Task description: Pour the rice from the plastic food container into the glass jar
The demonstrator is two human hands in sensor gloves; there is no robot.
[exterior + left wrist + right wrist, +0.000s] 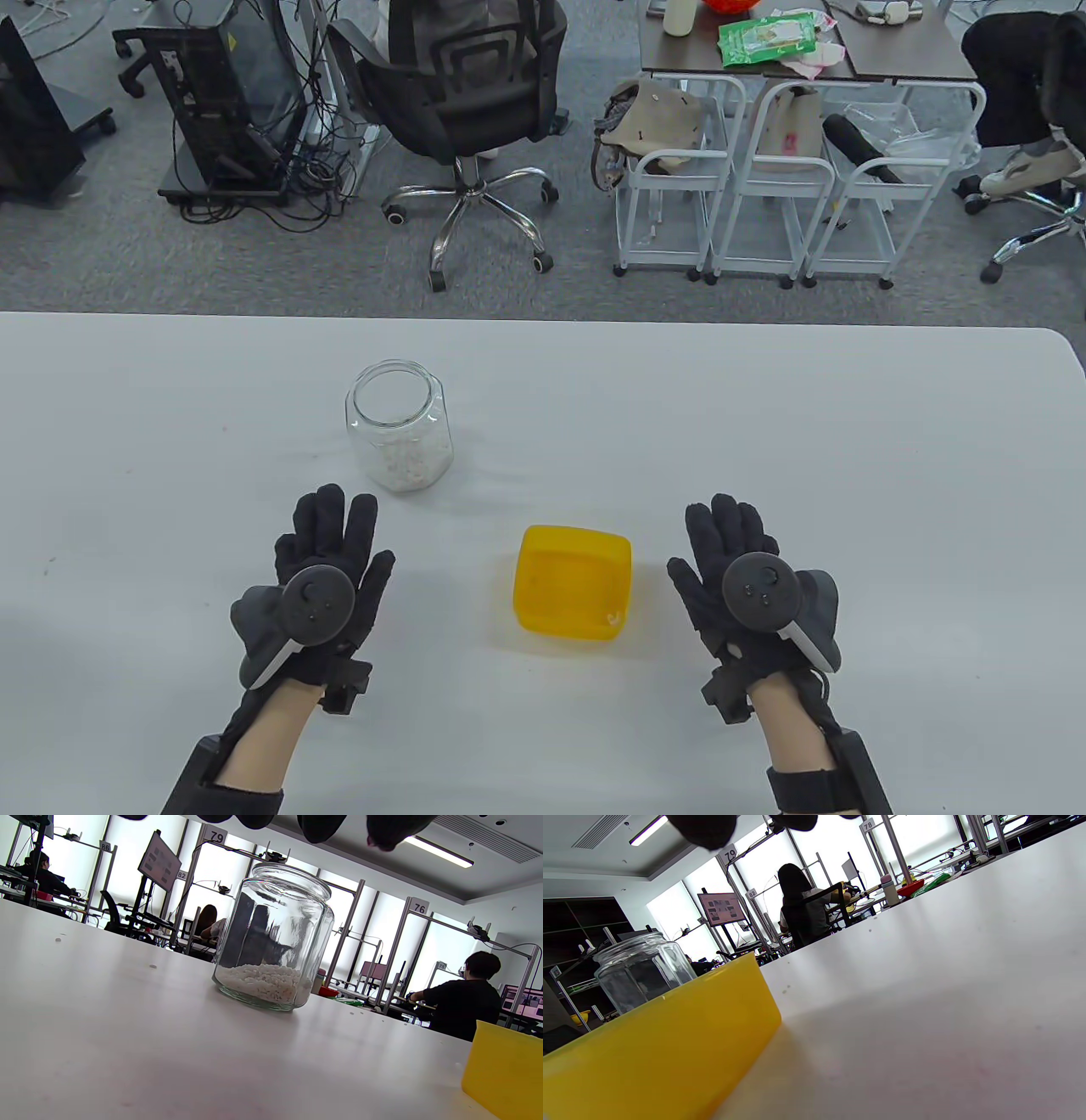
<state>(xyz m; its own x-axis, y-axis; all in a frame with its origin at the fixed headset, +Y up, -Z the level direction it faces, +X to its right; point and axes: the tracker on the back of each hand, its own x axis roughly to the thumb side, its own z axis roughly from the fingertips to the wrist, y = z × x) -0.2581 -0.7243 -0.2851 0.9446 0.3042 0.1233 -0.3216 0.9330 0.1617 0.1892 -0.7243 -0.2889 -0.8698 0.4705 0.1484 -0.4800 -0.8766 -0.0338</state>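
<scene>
A clear glass jar (399, 436) stands upright and open on the white table (764, 424), with a layer of white rice in its bottom; it also shows in the left wrist view (273, 938) and the right wrist view (638, 969). A yellow plastic container (574, 591) sits open nearer the front, almost empty, with a few grains in one corner; it shows too in the left wrist view (507, 1069) and the right wrist view (657, 1052). My left hand (327, 552) lies flat and open, left of the container and in front of the jar. My right hand (730, 543) lies flat and open, right of the container. Neither holds anything.
Beyond the table's far edge stand an office chair (462, 93), a computer rack (229, 102) and white wire carts (764, 187) on grey carpet. A few stray specks lie on the table near the jar (152, 966).
</scene>
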